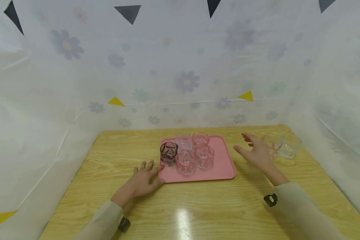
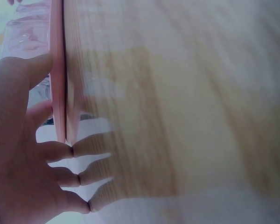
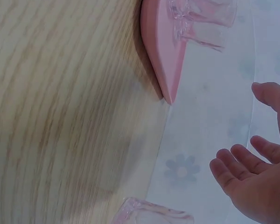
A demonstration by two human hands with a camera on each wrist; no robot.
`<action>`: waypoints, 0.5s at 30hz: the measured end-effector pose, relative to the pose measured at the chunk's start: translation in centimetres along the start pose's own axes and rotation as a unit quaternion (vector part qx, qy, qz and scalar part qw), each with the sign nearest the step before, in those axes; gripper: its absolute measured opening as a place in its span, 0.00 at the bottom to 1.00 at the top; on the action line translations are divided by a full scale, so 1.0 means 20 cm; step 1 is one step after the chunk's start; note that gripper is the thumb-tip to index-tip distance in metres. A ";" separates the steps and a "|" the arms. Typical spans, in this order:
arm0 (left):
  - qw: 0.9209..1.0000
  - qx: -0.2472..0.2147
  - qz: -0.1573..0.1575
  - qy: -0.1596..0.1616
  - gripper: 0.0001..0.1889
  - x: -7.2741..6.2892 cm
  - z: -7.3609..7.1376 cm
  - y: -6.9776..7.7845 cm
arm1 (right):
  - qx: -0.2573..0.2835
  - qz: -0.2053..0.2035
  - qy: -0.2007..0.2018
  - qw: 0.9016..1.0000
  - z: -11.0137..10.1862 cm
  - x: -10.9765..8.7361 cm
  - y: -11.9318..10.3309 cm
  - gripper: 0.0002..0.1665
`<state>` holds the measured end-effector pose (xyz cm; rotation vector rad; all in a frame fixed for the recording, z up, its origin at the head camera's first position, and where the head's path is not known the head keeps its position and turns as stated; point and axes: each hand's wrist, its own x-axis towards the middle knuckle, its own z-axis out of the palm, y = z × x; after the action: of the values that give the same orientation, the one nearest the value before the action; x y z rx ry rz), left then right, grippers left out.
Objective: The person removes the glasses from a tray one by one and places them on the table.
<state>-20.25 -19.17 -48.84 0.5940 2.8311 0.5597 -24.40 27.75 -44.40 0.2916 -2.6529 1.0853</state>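
Observation:
A pink tray lies on the table and bears several faceted glasses: a dark grey one at the left, a clear one behind, and pink-tinted ones beside them. At the tray's left edge, my left hand has its fingers spread; thumb and forefinger touch the rim, and the other fingertips rest on the table. My right hand is raised right of the tray, holding nothing, its thumb apart from the fingers. Just beyond it stand a pinkish glass, partly hidden, and a clear glass.
The wooden table runs back to a white flower-printed curtain, which also closes off both sides. Dark and yellow paper triangles are on the curtain. Each wrist carries a small black device.

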 end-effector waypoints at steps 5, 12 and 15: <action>1.000 -0.001 0.000 0.000 0.36 0.00 0.00 0.00 | 0.008 -0.008 -0.024 1.000 0.05 0.02 -0.04 0.44; 1.000 0.000 0.001 0.002 0.36 0.00 0.00 0.00 | 0.014 -0.030 -0.044 0.998 0.13 0.03 -0.08 0.45; 1.000 0.002 0.003 0.003 0.36 0.00 0.00 0.00 | 0.026 -0.038 -0.055 0.997 0.17 0.03 -0.10 0.44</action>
<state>-20.20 -19.13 -48.80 0.6027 2.8378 0.5581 -25.02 23.95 -45.23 0.4699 -2.6867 1.1475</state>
